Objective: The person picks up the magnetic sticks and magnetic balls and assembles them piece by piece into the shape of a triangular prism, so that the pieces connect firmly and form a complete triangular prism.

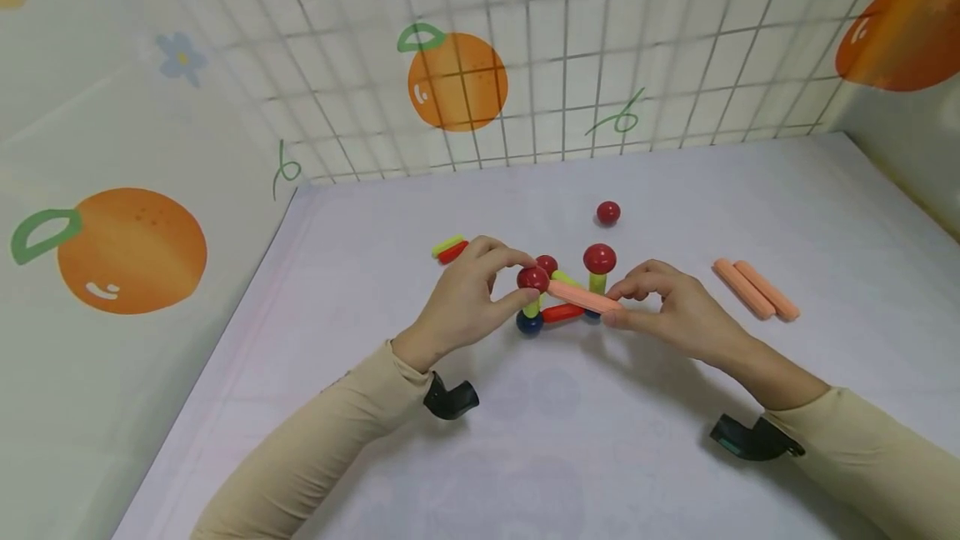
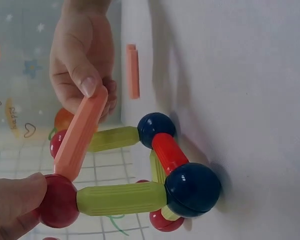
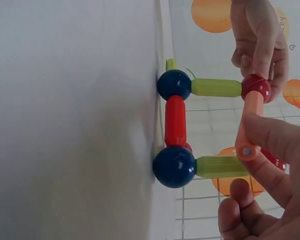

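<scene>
- pinching a red ball (image 1: 532,277) between thumb and fingertips, the left hand (image 1: 467,300) steadied the top of a small rod-and-ball frame (image 1: 558,294) near the middle of the white table (image 1: 570,440).
- the right hand (image 1: 670,311) grasped a peach rod (image 1: 583,297) by its near end, thumb and forefinger closed round it; the rod's far end touched the red ball held by the left hand.
- the peach rod lay tilted across the top of the frame, slanting from that ball toward the right hand.
- in the left wrist view, the frame showed two dark blue balls (image 2: 192,189) on the table joined by a red rod (image 2: 168,151), with yellow-green rods (image 2: 121,198) rising from them to red balls.
- another red ball (image 1: 599,257) sat on a yellow-green upright at the frame's far right corner.
- a loose red ball (image 1: 608,212) rested farther back, well apart from the frame.
- two more peach rods (image 1: 756,289) lay side by side, touching, to the right of the right hand.
- a yellow-green and a red rod (image 1: 450,248) lay together just behind the left hand.
</scene>
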Demonstrator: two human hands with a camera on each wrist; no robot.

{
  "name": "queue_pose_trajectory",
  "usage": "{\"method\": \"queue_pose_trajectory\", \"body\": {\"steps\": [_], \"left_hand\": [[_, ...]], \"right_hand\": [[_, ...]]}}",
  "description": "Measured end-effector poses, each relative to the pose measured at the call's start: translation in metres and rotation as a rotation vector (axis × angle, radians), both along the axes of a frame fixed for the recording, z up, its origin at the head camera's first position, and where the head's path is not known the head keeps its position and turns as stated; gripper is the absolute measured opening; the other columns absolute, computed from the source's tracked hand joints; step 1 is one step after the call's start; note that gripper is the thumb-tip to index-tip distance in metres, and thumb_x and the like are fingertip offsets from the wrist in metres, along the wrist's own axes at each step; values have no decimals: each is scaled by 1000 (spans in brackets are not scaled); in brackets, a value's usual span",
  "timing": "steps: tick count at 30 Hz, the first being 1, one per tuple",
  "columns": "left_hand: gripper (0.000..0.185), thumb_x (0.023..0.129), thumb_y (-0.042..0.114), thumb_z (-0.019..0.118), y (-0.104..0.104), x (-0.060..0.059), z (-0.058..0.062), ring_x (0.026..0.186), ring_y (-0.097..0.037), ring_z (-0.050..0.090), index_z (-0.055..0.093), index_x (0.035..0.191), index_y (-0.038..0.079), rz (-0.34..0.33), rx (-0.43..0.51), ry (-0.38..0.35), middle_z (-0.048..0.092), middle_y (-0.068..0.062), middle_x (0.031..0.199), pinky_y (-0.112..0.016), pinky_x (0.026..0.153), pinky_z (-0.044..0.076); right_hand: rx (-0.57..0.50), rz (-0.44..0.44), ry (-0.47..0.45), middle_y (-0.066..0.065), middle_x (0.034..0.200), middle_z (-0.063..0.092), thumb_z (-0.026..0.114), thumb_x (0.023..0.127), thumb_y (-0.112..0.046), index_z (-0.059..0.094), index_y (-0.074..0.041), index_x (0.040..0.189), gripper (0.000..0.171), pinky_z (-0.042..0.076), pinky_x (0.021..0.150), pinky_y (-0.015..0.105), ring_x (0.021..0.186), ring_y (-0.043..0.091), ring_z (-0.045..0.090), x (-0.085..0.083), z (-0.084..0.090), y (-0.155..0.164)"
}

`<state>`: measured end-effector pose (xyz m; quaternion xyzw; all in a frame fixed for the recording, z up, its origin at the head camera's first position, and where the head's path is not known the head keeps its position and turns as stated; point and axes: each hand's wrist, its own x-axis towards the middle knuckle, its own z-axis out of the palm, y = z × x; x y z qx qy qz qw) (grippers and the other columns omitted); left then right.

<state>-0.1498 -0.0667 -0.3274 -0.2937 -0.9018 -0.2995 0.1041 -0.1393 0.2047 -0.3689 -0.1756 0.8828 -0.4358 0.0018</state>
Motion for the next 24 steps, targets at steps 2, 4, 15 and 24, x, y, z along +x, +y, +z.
{"method": "queue_pose_trajectory", "body": {"steps": [2,4,15,24], "left_hand": [[29,82,28,71,-1,0,0,72,-12,43,65,109,18,3,3,-4,55,0,101,-23,59,37],[29,82,28,71,-2,0,0,72,-12,43,65,109,18,6,5,-6,55,0,101,-23,59,37],[28,81,27,72,-5,1,-2,71,-11,42,66,107,19,4,15,-11,55,1,100,-23,59,37],[27,81,28,72,-5,2,-1,71,-11,42,66,106,20,12,10,0,55,2,100,-23,59,37]], "right_hand": [[-8,9,-5,4,99,56,74,77,-41,69,-29,94,21,36,71,31,93,11,43,-1,-1,-1],[-8,15,-8,4,98,56,74,77,-41,70,-29,94,22,36,70,30,92,11,43,-1,-3,-3],[60,-38,-34,2,92,58,75,72,-47,70,-27,91,29,37,59,25,86,19,46,-4,-11,-7],[118,-71,-32,1,86,54,74,72,-52,72,-22,91,35,35,56,24,79,18,45,-8,-12,-10]]}}
